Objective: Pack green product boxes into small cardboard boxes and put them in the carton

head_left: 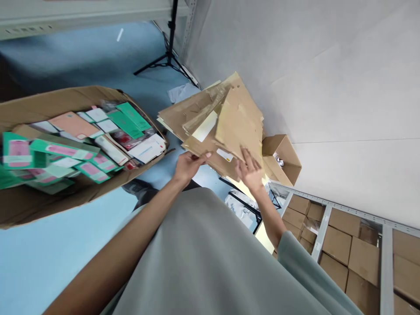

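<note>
A stack of flattened cardboard boxes [241,118] leans in front of me, some with white labels and clear tape. My left hand [190,167] is closed on the lower left edge of a flattened cardboard box [200,150], thumb and fingers pinched at its rim. My right hand [251,173] lies at the lower edge of the top sheet, its fingers stretched out and slightly apart, a little blurred. Whether its thumb goes under the sheet I cannot make out.
At left stands a large open carton [95,92] full of green, pink and white small boxes [127,120]. A black tripod [169,54] stands behind. An open cardboard box [282,159] sits beyond the stack. Metal shelving [387,262] with brown cartons is at lower right.
</note>
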Tool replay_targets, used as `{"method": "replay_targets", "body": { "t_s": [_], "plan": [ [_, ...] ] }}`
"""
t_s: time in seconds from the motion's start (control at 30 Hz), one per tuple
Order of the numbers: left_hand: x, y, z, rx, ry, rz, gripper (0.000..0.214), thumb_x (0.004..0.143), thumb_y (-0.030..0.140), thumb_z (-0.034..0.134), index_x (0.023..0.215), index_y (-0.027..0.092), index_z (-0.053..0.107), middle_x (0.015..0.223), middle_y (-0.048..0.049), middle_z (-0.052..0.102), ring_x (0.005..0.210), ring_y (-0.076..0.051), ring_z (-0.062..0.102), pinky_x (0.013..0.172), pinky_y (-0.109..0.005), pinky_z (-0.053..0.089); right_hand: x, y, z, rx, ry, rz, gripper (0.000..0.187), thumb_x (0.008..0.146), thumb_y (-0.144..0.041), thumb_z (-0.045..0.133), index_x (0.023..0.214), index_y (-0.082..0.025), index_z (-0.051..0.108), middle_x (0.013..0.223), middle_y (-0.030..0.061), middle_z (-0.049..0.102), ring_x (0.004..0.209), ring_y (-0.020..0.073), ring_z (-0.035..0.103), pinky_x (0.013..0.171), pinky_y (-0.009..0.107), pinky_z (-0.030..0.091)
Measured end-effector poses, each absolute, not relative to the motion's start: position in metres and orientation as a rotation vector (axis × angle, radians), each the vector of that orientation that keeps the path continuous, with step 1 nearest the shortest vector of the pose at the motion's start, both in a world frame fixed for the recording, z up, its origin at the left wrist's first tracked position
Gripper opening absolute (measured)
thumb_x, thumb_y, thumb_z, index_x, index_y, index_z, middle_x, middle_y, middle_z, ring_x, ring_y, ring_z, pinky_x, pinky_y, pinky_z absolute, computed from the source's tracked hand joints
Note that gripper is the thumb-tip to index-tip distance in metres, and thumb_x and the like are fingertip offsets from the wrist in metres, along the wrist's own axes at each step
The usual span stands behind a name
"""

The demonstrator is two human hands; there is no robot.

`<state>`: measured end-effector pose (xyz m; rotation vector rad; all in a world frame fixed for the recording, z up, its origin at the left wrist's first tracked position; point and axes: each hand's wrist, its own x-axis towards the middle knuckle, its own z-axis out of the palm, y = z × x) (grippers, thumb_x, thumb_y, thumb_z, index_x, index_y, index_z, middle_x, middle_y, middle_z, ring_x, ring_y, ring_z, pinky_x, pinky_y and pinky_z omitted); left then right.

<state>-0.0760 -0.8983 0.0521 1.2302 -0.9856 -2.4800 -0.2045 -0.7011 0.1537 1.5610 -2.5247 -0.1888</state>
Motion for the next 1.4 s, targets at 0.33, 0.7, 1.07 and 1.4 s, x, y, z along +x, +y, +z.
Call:
{"method": "replay_targets", "body": {
  "t_s": [0.33,0.7,1.07,1.4],
  "plan": [
    [-0.075,-0.889,0.073,1.177,-0.920,-2.537,0.053,0.059,0.039,0.105,0.099,0.019,0.077,0.100,-0.0049,0.084,0.097,-0.024,0.082,0.086,-0.037,0.073,-0.182,-0.700,0.117,1.544,-2.564,0.029,0.029,0.118,-0.024,0.052,0.129,-0.018,0.078,0.164,0.0190,0.067,0.155,0.0318,0.067,0.123,0.052,0.065],
    [0.011,-0.988,0.153,1.225,-1.256,-1.961,0.048,0.061,0.043,0.100,0.094,0.020,0.075,0.105,-0.0070,0.087,0.099,-0.028,0.083,0.097,-0.053,0.074,-0.183,-0.687,0.115,1.487,-2.776,0.234,0.028,0.117,-0.020,0.054,0.120,-0.020,0.082,0.172,0.0154,0.061,0.163,0.0327,0.059,0.131,0.054,0.057],
    [-0.022,-0.977,0.210,1.064,-1.199,-2.041,0.045,0.068,0.042,0.105,0.098,0.025,0.076,0.105,-0.0036,0.085,0.107,-0.027,0.083,0.099,-0.052,0.074,-0.149,-0.687,0.058,1.209,-3.071,1.056,0.026,0.104,-0.032,0.072,0.122,-0.023,0.088,0.156,0.0146,0.075,0.151,0.0322,0.067,0.130,0.049,0.055],
    [-0.095,-0.870,0.074,1.500,-1.074,-2.555,0.027,0.088,0.015,0.091,0.105,0.020,0.070,0.107,-0.0066,0.083,0.106,-0.019,0.083,0.114,-0.047,0.065,-0.174,-0.618,0.066,-0.549,-2.916,1.953,0.062,0.098,-0.078,0.064,0.114,-0.018,0.074,0.106,0.0129,0.082,0.091,0.0238,0.081,0.079,0.036,0.068]
  ]
}}
